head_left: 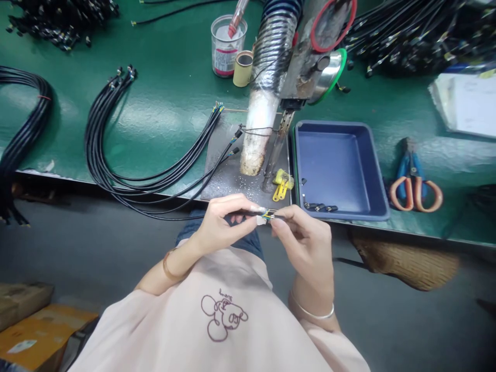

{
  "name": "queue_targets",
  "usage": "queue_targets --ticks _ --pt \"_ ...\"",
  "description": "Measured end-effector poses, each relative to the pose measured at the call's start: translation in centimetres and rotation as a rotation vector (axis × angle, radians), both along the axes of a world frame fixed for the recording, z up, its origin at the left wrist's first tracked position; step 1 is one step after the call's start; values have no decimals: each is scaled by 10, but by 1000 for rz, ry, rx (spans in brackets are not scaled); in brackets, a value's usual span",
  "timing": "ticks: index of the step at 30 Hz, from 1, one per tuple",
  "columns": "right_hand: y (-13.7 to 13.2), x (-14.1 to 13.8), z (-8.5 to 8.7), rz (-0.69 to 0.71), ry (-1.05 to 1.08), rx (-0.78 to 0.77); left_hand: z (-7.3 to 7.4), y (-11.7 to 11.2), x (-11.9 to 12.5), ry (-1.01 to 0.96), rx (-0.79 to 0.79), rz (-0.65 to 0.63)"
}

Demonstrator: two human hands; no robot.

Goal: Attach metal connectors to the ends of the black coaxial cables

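My left hand (228, 219) pinches the end of a black cable (186, 218), whose thin coloured wires (266, 214) stick out past the fingertips. White covers show on the thumb and a fingertip. Facing it, my right hand (302, 232) is closed at the wire ends, thumb against fingers; a small dark piece seems to be between them, mostly hidden. Other black cables (96, 139) curve in a bundle on the left, their coloured wire ends (217, 107) lying on a dark plate (220, 150). Two cables there end in black connectors (234, 151).
A blue tray (337, 165) with a few small black connectors (320, 207) stands right of the plate. Beyond it lie orange-handled cutters (414, 181). A foil-wrapped duct (258, 124) and a metal tool on a stand (281, 129) reach down over the plate, near yellow clips (282, 183).
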State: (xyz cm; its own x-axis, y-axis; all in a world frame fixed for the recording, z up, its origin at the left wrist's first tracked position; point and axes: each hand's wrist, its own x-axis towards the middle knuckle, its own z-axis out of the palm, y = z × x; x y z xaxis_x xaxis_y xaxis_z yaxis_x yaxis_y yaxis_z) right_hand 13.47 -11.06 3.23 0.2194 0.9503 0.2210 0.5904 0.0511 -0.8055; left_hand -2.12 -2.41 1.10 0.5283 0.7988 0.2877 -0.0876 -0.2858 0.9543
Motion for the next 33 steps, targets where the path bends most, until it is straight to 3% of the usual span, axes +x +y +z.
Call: queue_targets --ticks 2,7,9,11,14,19,23,27,33 --pt "2 0 -4 15 9 33 1 -1 -2 4 -115 -15" --pt "11 0 -23 5 -293 374 1 1 -4 0 -612 -189" --pt "11 1 -28 -9 -311 397 1 6 -5 0 -690 -246" --pt "8 1 -29 -64 -193 338 1 10 -6 9 -680 -266" --pt "4 2 -21 -164 -34 219 -1 12 -6 33 -461 -186" --pt "7 -1 -6 -156 -105 50 -10 2 1 185 259 -11" --pt "12 -1 -8 -188 -83 29 -17 -5 5 304 664 102" --pt "13 2 -11 -113 -126 26 -19 -7 6 349 810 135" --pt "10 -1 -11 -117 -384 142 -25 -9 10 395 735 130"
